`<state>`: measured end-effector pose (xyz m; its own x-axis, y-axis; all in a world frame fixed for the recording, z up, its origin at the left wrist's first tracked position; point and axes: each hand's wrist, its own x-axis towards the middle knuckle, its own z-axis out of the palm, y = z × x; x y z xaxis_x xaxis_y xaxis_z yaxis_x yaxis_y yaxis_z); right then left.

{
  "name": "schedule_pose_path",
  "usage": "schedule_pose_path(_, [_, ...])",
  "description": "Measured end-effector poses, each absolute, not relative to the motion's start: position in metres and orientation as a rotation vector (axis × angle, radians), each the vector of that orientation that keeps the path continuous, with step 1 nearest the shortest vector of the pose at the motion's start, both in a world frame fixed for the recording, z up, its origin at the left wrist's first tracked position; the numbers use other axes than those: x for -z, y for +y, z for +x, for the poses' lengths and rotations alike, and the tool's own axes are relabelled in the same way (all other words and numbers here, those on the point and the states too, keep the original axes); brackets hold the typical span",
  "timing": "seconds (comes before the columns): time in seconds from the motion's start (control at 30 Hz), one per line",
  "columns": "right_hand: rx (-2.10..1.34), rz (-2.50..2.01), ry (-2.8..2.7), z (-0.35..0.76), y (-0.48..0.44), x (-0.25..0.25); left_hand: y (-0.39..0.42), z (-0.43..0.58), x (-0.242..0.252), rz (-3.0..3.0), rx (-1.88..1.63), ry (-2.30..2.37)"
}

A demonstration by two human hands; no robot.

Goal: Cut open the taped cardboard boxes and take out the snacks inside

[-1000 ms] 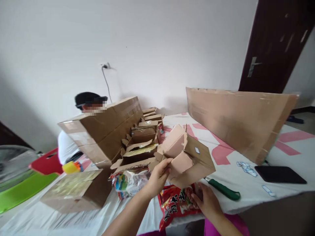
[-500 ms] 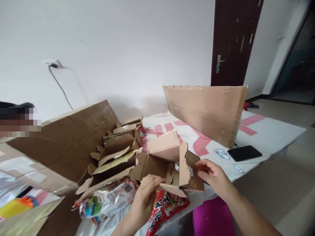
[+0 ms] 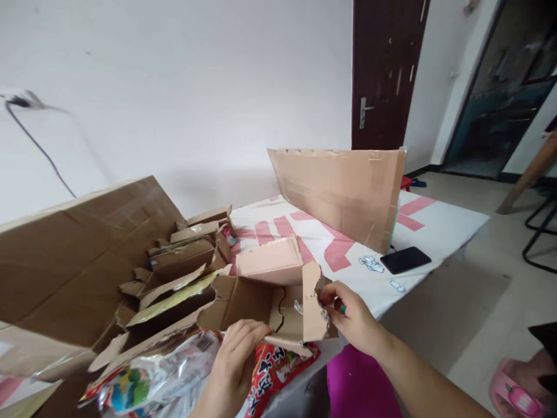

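An open cardboard box (image 3: 250, 302) lies in front of me with its flaps raised; a small shiny clear piece (image 3: 298, 306) is inside. My left hand (image 3: 241, 348) is closed over the near edge of this box. My right hand (image 3: 348, 310) pinches at the ragged flap (image 3: 314, 307) on the box's right side, its fingertips partly hidden behind the cardboard. A bit of green shows among the right fingers; I cannot make out what it is. Below the box lies a red food packet (image 3: 272, 374) with printed characters. Left of it rests a shiny clear and coloured plastic packet (image 3: 163, 371).
Several open cardboard boxes (image 3: 187, 255) stand in a row at left, before a large cardboard panel (image 3: 87, 255). Another cardboard panel (image 3: 335, 194) stands upright at the back. A black phone (image 3: 405, 260) and small white-blue pieces (image 3: 371, 264) lie on the cloth-covered table (image 3: 448, 217).
The view has swung right, so the scene has shifted left. My right fingers have moved from beside the box's right wall to its ragged flap. The left hand stays on the near edge.
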<state>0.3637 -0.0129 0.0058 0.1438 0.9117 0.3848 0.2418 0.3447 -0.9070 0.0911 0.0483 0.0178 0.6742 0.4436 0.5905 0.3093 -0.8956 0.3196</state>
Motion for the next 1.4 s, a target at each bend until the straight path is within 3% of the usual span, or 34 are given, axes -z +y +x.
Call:
schedule_pose_path(0.1, [-0.546,-1.115,-1.496,0.367,-0.014,-0.005,0.048,0.093,-0.019,2.692,-1.024,0.601])
schedule_pose_path(1.4, [-0.428,-0.911,-1.809,0.379,0.001,0.001,0.064,0.088,-0.015,2.528,-0.921,0.634])
